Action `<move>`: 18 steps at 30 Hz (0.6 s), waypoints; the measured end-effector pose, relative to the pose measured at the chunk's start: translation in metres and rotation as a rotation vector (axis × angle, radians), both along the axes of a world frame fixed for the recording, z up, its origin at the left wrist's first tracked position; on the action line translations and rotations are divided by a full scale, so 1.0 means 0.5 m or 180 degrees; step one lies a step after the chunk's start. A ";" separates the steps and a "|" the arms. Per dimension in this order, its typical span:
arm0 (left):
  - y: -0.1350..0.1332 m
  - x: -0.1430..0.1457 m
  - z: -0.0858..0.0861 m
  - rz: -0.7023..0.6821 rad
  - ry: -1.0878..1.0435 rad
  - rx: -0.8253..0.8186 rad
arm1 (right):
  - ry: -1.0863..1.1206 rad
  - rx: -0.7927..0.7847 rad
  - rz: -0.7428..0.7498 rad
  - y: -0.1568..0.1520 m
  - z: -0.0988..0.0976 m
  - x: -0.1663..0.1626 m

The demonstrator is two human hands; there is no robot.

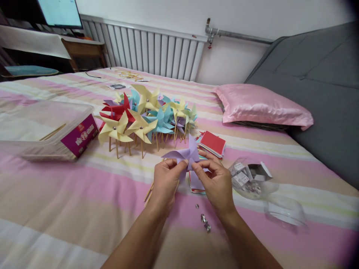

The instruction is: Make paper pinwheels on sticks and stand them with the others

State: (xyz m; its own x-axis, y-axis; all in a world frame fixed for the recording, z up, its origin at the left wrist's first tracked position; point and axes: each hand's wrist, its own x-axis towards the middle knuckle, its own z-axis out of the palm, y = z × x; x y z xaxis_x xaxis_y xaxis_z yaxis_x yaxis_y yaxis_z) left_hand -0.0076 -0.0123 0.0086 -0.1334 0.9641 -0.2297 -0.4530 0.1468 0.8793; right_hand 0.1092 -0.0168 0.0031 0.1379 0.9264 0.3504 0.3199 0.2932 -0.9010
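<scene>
I have both hands closed on one workpiece: the purple paper pinwheel (pixel 188 154), held above the striped bedspread (pixel 123 220) at the near middle of the bed. The left hand (pixel 166 177) pinches it between thumb and fingers. The right hand (pixel 215 175) pinches the opposite side, its thumb close to the centre. I cannot tell whether a fastener is seated there; the fingertips cover it.

Fault conditions, in my judgement:

1. Loss of fold. If either pinch relaxes early, the curved blades may spring open.
2. Tearing or creasing. Uneven pull between the hands could split the thin paper or flatten a blade.
3. Misaligned centre. Should the layers slip under the thumbs, the pinwheel may spin off-balance.
4. Lost parts. The small metal fasteners (pixel 205 223) lie loose between the forearms; a dragged wrist or a tug on the soft cloth could scatter them.
5. Collision. The wooden sticks (pixel 148 194) lie beside the left wrist and could be knocked. The assembled pinwheels (pixel 141 127) stand crowded beyond; a wide forward reach might topple several.
</scene>
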 end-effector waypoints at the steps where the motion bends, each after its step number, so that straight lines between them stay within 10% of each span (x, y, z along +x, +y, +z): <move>1: -0.001 0.001 -0.001 -0.0003 0.0026 0.0024 | -0.0004 0.0006 -0.0020 0.000 0.000 0.000; 18: 0.003 -0.002 -0.011 -0.0154 0.0849 0.0256 | -0.0262 -0.0077 0.0013 0.011 0.003 0.022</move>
State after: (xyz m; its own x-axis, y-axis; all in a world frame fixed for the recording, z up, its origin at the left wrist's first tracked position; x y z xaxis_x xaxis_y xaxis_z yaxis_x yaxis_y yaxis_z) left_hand -0.0088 -0.0108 0.0032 -0.1322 0.9845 -0.1150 -0.1980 0.0874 0.9763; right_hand 0.1201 -0.0114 0.0048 0.1057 0.9353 0.3378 0.3922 0.2730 -0.8785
